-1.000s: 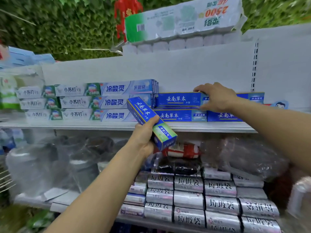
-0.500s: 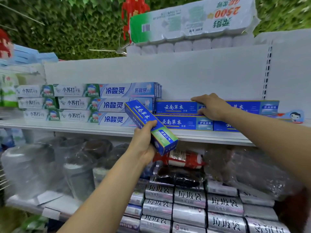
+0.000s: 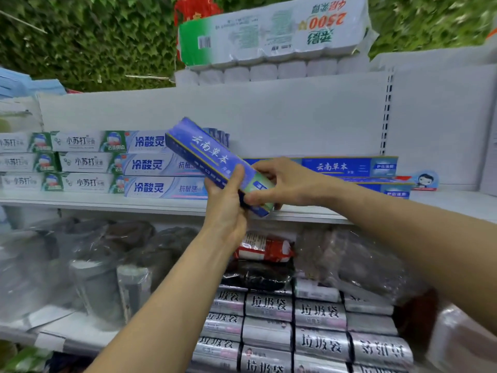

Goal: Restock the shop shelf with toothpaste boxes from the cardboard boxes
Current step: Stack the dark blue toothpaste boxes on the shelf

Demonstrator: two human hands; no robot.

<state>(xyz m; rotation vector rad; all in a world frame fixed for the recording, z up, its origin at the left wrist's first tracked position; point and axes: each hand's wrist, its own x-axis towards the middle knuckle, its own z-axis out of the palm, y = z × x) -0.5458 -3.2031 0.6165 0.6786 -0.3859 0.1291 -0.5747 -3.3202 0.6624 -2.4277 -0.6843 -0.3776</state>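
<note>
We hold a blue toothpaste box [image 3: 212, 157] tilted just before the shelf [image 3: 94, 201], left hand [image 3: 226, 203] wrapped round its lower half, right hand [image 3: 285, 184] pinching its near end; it seems light, stiff yet crushable, best gripped across its long faces.

A wall of green leaves [image 3: 67, 36] fills the top of the view. Below it a white back panel [image 3: 269, 117] rises above the shelf board [image 3: 94, 202], with a slotted upright strip [image 3: 386, 111] at its right. A red ornament [image 3: 193, 6] hangs against the leaves. The light is even and soft.
</note>
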